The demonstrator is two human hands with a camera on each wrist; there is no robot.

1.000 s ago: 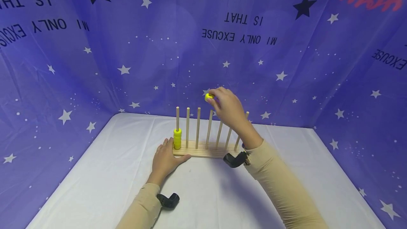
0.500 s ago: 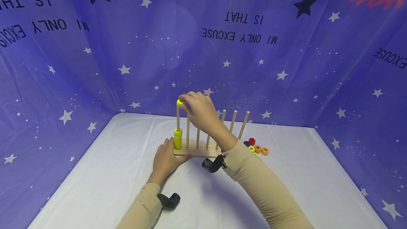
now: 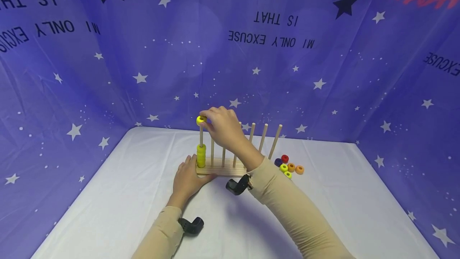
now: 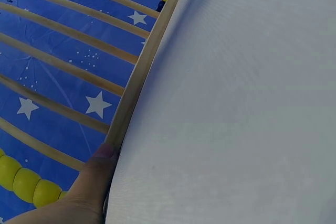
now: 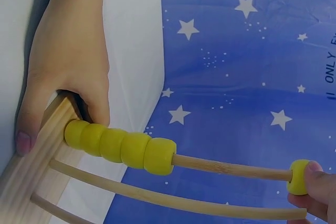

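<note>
In the head view my right hand (image 3: 226,129) pinches a yellow bead (image 3: 200,120) between thumb and fingers at the top of the leftmost peg (image 3: 201,136). The right wrist view shows that peg's tip entering this bead (image 5: 297,178). Lower on the same peg sits a stack of several yellow beads (image 5: 121,148), down against the wooden base (image 5: 39,153). My left hand (image 3: 187,179) grips the base's left end, thumb (image 4: 100,166) along the front edge and fingers around the end. The other upright pegs (image 5: 173,198) carry no beads; my right hand hides parts of some.
Right of the rack lie loose beads: a red bead (image 3: 285,158), a dark blue one, two yellow and two orange beads (image 3: 300,170). A white cloth (image 3: 118,195) covers the table. A star-patterned purple-blue curtain (image 3: 179,51) stands behind and at both sides.
My right hand has carried the yellow bead left from above the rack's middle to the leftmost peg, then slightly down onto its tip. My left hand stays on the base.
</note>
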